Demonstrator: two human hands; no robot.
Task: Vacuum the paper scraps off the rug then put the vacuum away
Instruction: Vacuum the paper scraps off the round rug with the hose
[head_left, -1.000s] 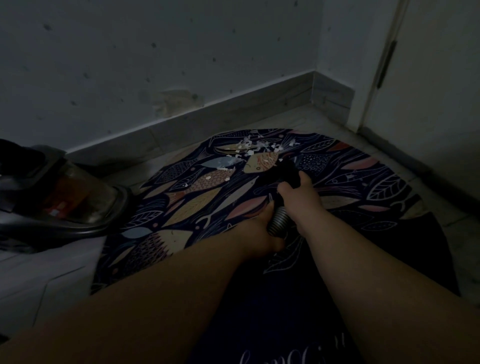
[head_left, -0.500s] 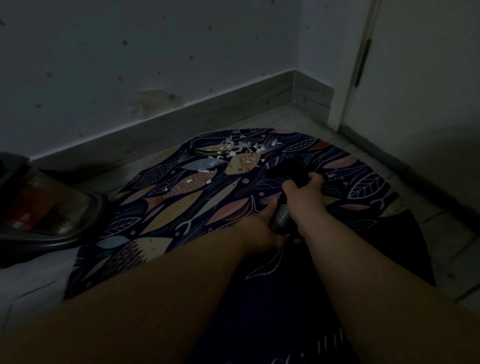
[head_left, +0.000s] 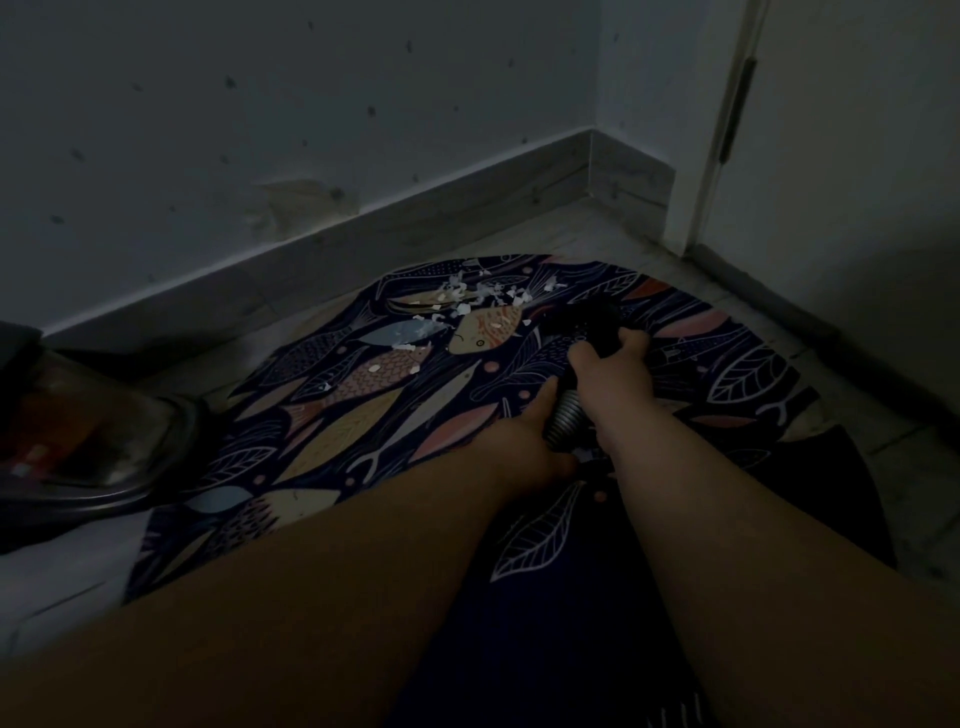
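right grip (head_left: 608, 374) wrapped round stiff black nozzle (head_left: 587, 319); left grip (head_left: 524, 441) holds ribbed hose (head_left: 563, 421), likely flexible, springy. paper scraps (head_left: 483, 296) featherlight, loose on rug (head_left: 363, 405). best hold: rigid nozzle, not hose.

1. This is a room in a home, seen at a corner by a door.
2. A soft rug (head_left: 363, 415) with fish and leaves drawn on it lies on the tiled floor (head_left: 597, 234).
3. A painted wall (head_left: 260, 104) with small dark spots has a baseboard (head_left: 415, 223) along the bottom.
4. A white door (head_left: 857, 156) with a hinge (head_left: 733, 109) stands at the right.
5. A vacuum cleaner (head_left: 78, 441) sits at the left, just beside the rug. The room is dim, but its bin looks see-through.
6. Little white paper scraps (head_left: 467, 301) lie on the far part of the rug.
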